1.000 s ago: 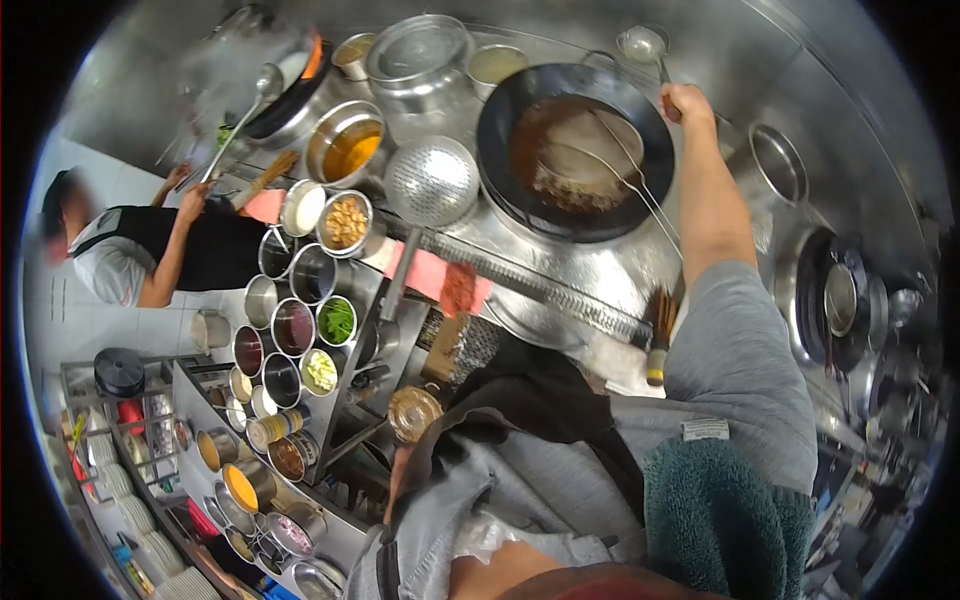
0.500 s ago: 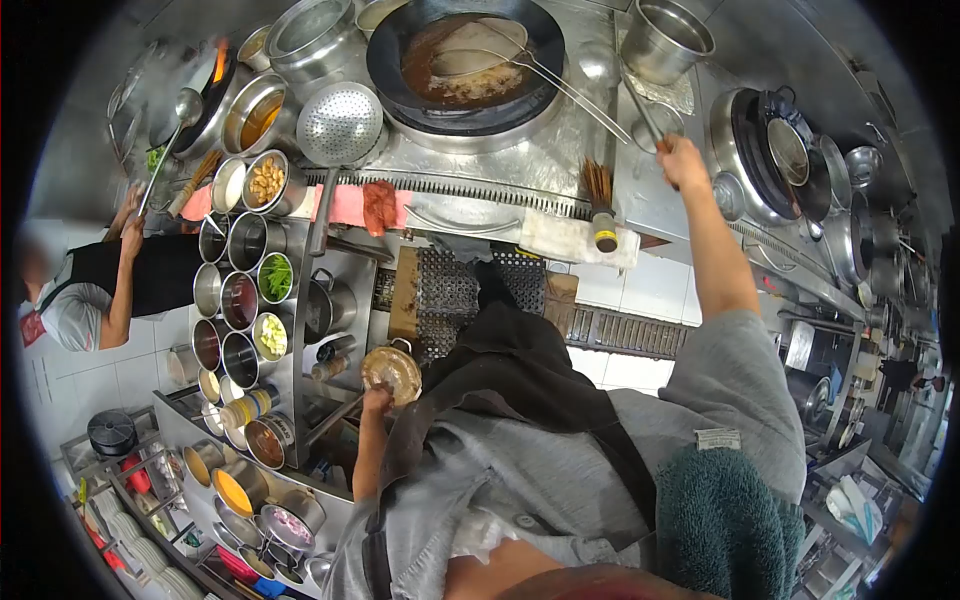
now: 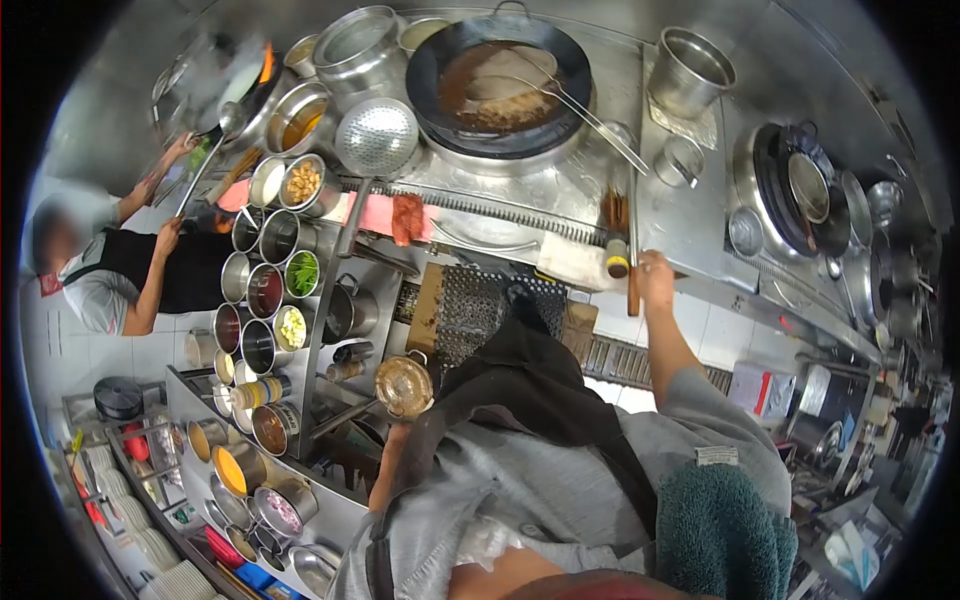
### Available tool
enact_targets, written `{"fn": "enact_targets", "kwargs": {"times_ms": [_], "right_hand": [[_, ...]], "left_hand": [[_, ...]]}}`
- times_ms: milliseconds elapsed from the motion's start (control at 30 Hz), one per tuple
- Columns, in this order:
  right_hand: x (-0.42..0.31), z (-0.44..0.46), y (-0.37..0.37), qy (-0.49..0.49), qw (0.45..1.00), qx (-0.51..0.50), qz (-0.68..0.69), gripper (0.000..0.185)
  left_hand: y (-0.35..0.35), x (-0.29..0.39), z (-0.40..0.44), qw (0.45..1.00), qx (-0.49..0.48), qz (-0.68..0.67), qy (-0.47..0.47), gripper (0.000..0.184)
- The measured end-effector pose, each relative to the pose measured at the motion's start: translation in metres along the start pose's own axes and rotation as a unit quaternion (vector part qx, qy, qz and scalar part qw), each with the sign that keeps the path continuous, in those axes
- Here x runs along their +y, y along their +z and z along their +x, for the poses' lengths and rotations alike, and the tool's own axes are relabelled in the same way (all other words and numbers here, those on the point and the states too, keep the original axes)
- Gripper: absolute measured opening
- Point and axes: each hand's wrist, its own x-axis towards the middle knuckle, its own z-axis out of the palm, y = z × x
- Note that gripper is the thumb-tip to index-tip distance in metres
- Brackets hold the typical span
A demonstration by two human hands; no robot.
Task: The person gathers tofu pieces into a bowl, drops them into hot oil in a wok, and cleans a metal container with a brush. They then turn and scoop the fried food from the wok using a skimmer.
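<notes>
My right hand (image 3: pixel 656 280) is beside the wooden-ended handle of a ladle (image 3: pixel 633 292), its fingers loosely curled and not wrapped round the handle. The ladle lies along the stove top, and its handle reaches over the front edge. Low at my left side, my left hand (image 3: pixel 396 434) is mostly hidden by the apron, just below a small round pot (image 3: pixel 404 387) with a stained, brownish surface. Its fingers do not show. Ahead, a large black wok (image 3: pixel 425 85) holds brown liquid, and a round mesh strainer (image 3: pixel 512 74) rests in it.
A perforated skimmer (image 3: pixel 377 138) lies left of the wok. Several ingredient tins, one with chopped greens (image 3: pixel 302 273), line the left counter. A co-worker (image 3: pixel 110 265) handles another wok at far left. A bamboo brush (image 3: pixel 615 235) and white cloth (image 3: pixel 572 262) lie along the stove edge.
My right hand has come back toward my body, and the ladle has come back with it. My left hand has slid lower, away from the pot's face. The whole view has shifted slightly.
</notes>
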Motion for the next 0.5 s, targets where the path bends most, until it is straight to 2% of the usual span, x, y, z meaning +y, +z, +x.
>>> {"fn": "enact_targets", "kwargs": {"times_ms": [33, 100, 133, 167, 200, 233, 267, 300, 333, 400, 433, 500], "right_hand": [[0.002, 0.016, -0.007, -0.035, 0.998, 0.050, 0.005, 0.037], [-0.050, 0.065, -0.051, -0.040, 0.991, 0.121, 0.029, 0.030], [-0.059, 0.091, -0.052, -0.045, 0.991, 0.123, 0.032, 0.030], [-0.065, 0.119, -0.052, -0.094, 0.985, 0.146, 0.007, 0.034], [-0.070, 0.140, -0.052, -0.144, 0.975, 0.169, -0.018, 0.039], [-0.069, 0.153, -0.048, -0.150, 0.974, 0.170, -0.015, 0.039], [-0.066, 0.167, -0.038, -0.111, 0.988, 0.055, -0.088, 0.045], [-0.064, 0.181, -0.026, -0.071, 0.983, -0.061, -0.159, 0.051], [-0.059, 0.193, -0.011, -0.079, 0.983, -0.058, -0.155, 0.051], [-0.049, 0.211, 0.014, -0.091, 0.977, -0.087, -0.173, 0.052], [-0.067, 0.212, 0.010, -0.108, 0.976, -0.088, -0.168, 0.048], [-0.084, 0.224, 0.004, -0.128, 0.982, -0.060, -0.122, 0.045]], "left_hand": [[-0.007, 0.014, -0.001, 1.000, 0.010, -0.010, -0.003, 0.024], [-0.022, 0.042, 0.001, 0.999, 0.031, -0.026, -0.002, 0.024], [-0.028, 0.056, 0.002, 0.999, 0.038, -0.029, -0.002, 0.024], [-0.033, 0.067, 0.003, 0.999, 0.044, -0.032, 0.000, 0.024], [-0.036, 0.076, 0.007, 0.998, 0.032, 0.027, 0.041, 0.023], [-0.038, 0.086, 0.010, 0.993, 0.020, 0.085, 0.080, 0.023], [-0.042, 0.095, 0.013, 0.983, 0.010, 0.143, 0.118, 0.022], [-0.032, 0.067, 0.042, 0.948, 0.034, 0.210, 0.238, 0.024], [-0.039, 0.079, 0.039, 0.949, 0.042, 0.208, 0.235, 0.024], [-0.041, 0.106, 0.020, 0.991, 0.030, 0.075, 0.103, 0.025], [-0.047, 0.134, 0.005, 0.997, 0.047, -0.041, -0.044, 0.024], [-0.039, 0.127, 0.005, 0.994, 0.040, -0.073, -0.065, 0.024]]}}
